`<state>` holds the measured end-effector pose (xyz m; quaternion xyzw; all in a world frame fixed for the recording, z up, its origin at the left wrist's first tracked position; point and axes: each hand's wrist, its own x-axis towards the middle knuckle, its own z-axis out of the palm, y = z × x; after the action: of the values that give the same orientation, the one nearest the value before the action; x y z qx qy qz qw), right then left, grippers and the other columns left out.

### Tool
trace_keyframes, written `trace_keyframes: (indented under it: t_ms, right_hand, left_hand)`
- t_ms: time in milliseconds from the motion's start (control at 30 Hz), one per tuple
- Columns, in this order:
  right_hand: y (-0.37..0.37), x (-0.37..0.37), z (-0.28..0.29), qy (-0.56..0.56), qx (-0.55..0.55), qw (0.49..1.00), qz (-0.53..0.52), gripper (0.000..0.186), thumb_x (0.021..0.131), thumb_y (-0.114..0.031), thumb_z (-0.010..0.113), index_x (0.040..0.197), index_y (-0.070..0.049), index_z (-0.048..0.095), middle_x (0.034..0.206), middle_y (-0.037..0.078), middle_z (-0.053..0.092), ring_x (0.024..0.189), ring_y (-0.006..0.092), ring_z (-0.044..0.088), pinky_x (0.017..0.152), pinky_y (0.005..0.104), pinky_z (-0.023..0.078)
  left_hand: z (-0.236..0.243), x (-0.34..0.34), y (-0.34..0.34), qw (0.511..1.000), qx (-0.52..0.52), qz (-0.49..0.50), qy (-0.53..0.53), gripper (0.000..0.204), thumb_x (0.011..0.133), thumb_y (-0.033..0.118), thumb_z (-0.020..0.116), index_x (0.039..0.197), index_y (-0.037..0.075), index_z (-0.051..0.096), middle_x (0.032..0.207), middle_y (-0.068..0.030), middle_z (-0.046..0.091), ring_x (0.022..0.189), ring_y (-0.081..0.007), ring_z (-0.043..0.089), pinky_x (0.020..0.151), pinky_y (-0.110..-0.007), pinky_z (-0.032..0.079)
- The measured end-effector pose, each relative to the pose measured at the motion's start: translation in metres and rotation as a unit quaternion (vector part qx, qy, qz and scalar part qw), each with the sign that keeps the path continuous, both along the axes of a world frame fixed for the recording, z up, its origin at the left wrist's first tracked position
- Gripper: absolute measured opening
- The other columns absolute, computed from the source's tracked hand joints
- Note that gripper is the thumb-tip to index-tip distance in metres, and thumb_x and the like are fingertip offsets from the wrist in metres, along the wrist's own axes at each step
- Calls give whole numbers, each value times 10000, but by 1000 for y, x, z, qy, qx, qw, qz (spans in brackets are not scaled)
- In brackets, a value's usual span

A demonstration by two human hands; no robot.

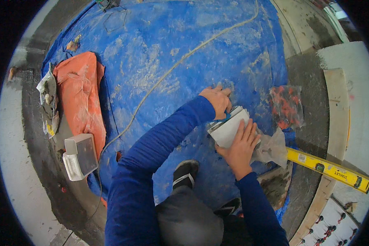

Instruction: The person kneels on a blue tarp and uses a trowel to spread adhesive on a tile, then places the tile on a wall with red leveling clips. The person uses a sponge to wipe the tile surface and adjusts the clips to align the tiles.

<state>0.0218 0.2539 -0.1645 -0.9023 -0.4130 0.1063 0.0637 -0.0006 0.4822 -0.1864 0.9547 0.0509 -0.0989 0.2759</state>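
Note:
A stack of thin white rectangular pieces, perhaps tiles or sheets, lies at a slant on the blue tarp. My right hand rests flat across the near right part of the stack, its fingers stretched out and the thumb apart. At the far left edge of the stack is my left hand, fingers curled down. A small dark blue thing shows under the left fingers; its kind is hidden. Crumpled clear plastic wrap lies just right of my right hand.
A yellow spirit level lies at the right, with a clear bag of red plastic pieces beyond it. A pale cable crosses the tarp. At left are an orange sheet and a white plastic container. My shoe stands on the tarp.

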Motion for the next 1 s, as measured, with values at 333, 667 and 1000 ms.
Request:
trace_keyframes:
  t_ms: [333,667,1000]
  right_hand:
    - [-10,12,16,13,-79,996,27,1281,464,-618,901,1567,-281,343,1560,248,297,1419,474,312,1077,699,302]
    - [-11,8,14,3,-39,999,-14,1303,443,-640,903,1551,-199,376,1524,260,321,1380,495,327,1087,620,297]
    - [-11,17,12,13,-36,999,18,1324,457,-597,927,1557,-154,340,1518,279,303,1389,492,307,1110,633,277]
  left_hand:
    - [15,6,-6,999,37,-21,4,191,732,279,728,905,240,799,1146,-42,602,1151,-287,558,915,-465,498]
    - [-9,-30,-44,982,148,-84,-86,133,772,226,680,835,173,784,1276,-33,598,1159,-261,551,869,-423,495]
    - [17,-138,15,990,-68,122,-13,146,761,253,798,896,199,787,1298,-83,584,1207,-325,544,959,-511,481]
